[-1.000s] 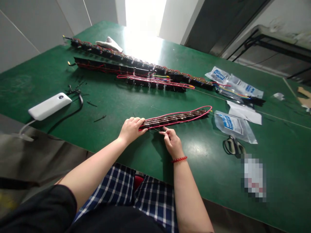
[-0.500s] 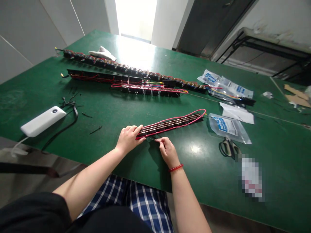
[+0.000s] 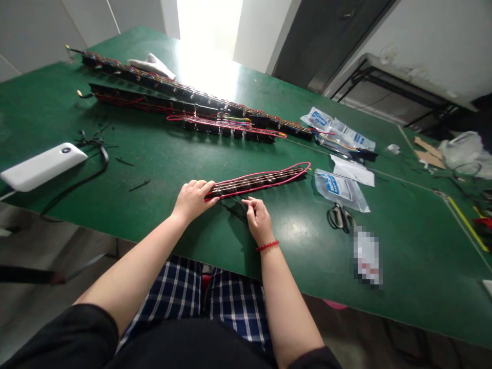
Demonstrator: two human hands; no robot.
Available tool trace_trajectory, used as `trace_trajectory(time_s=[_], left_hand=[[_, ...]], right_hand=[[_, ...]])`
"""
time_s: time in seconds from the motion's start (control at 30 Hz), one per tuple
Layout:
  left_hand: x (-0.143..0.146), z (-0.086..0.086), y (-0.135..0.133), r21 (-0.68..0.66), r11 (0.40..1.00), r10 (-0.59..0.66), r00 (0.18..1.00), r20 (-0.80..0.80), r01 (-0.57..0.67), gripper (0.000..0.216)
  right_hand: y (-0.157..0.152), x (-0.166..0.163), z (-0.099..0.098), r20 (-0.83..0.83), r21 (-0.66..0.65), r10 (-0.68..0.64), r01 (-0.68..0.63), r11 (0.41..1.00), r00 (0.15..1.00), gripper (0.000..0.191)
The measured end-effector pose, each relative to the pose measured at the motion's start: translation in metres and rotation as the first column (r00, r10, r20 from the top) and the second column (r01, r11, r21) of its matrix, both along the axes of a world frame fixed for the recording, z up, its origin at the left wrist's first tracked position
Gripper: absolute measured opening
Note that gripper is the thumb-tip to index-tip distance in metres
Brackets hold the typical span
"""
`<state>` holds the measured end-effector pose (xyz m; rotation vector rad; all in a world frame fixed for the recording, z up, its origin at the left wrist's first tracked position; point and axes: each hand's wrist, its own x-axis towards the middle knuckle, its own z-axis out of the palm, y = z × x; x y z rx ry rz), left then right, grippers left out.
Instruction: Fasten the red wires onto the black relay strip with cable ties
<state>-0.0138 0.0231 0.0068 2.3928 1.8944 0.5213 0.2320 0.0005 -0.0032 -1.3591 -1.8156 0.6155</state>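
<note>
A short black strip (image 3: 257, 180) carries metal rods and a loop of red wire along its length. It lies slanted on the green table, its right end pointing away from me. My left hand (image 3: 193, 199) is closed around the strip's near left end, thumb along the lower edge. Just right of it and below the strip, my right hand (image 3: 258, 218) is pinched on the end of what looks like a thin black cable tie (image 3: 243, 199). That tie is partly hidden by the fingers and the strip. A red bead bracelet is on my right wrist.
Longer wired black strips (image 3: 184, 87) lie across the far side. At left are a white device (image 3: 44, 166) and loose black ties (image 3: 92, 138). Scissors (image 3: 340, 218), plastic bags (image 3: 340, 190), white paper (image 3: 352, 170) and a blurred item (image 3: 367, 256) lie at right.
The view has shifted, so the table's contents sit higher and further left. Both hands stay at the strip, the right still pinching below it.
</note>
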Motion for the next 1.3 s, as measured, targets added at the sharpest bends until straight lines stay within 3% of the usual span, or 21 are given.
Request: trace_trajectory(time_s=[0.17, 0.47, 0.87, 0.97, 1.1, 1.3], left_hand=[[0.0, -0.003, -0.001, -0.006, 1.0, -0.001, 1.0, 0.011, 0.002, 0.047], [0.006, 0.013, 0.009, -0.066, 0.997, 0.033, 0.998, -0.058, -0.037, 0.049], [-0.029, 0.003, 0.076, -0.087, 0.956, -0.284, 0.958, -0.026, 0.281, 0.05], [-0.032, 0.002, 0.087, -0.116, 0.936, -0.334, 0.943, 0.01, 0.333, 0.051], [-0.029, 0.0, 0.089, -0.123, 0.898, -0.417, 0.907, 0.068, 0.422, 0.052], [-0.017, -0.001, 0.082, -0.109, 0.837, -0.52, 0.841, 0.148, 0.537, 0.048]], right_hand=[[0.01, 0.004, -0.003, 0.056, -0.096, 0.059, -0.054, 0.994, 0.997, 0.007], [-0.018, 0.019, -0.004, 0.082, -0.064, 0.151, -0.146, 0.987, 0.985, 0.011], [-0.037, 0.026, 0.006, -0.054, -0.131, 0.144, -0.15, 0.98, 0.988, 0.01], [-0.043, 0.028, 0.008, -0.109, -0.11, 0.079, -0.091, 0.99, 0.991, 0.012], [-0.056, 0.042, 0.012, -0.181, -0.081, -0.096, 0.083, 0.993, 0.979, 0.014], [-0.064, 0.066, 0.018, -0.119, -0.023, -0.27, 0.269, 0.963, 0.955, 0.014]])
